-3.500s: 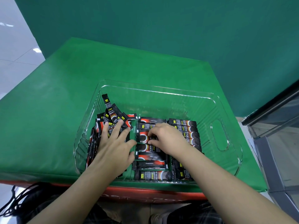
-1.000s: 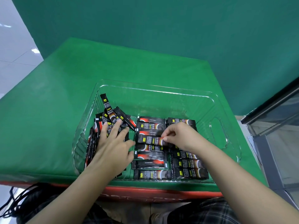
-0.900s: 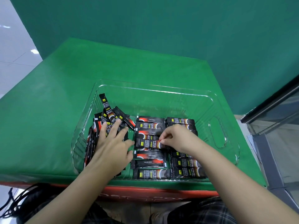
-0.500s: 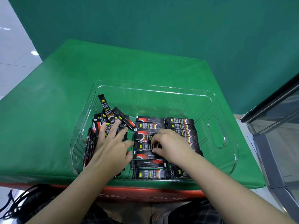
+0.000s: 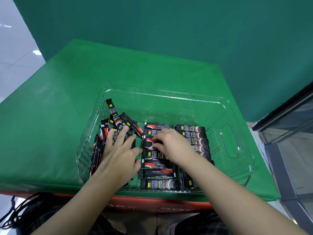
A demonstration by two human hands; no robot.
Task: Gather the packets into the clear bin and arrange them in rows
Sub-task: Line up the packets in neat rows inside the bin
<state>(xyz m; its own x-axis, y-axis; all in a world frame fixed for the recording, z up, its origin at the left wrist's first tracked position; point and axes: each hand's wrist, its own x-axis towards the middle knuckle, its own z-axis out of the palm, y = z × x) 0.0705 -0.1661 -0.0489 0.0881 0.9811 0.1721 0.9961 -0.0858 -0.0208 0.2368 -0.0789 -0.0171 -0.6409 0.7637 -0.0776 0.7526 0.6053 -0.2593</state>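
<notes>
Both hands in clear bin on green counter.
Left hand, grip flat and open, presses loose packets at 9 o'clock; right hand pinches middle-row packet; right row at 3 o'clock.

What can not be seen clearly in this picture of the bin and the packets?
- Head view: the left hand covers much of the loose pile, so its count is unknown.
- The right hand and forearm hide part of the middle row and right row; whether its fingers pinch a packet is unclear.
- Packet print is too small to read.
- The clear bin near wall blurs the front packets.
</notes>
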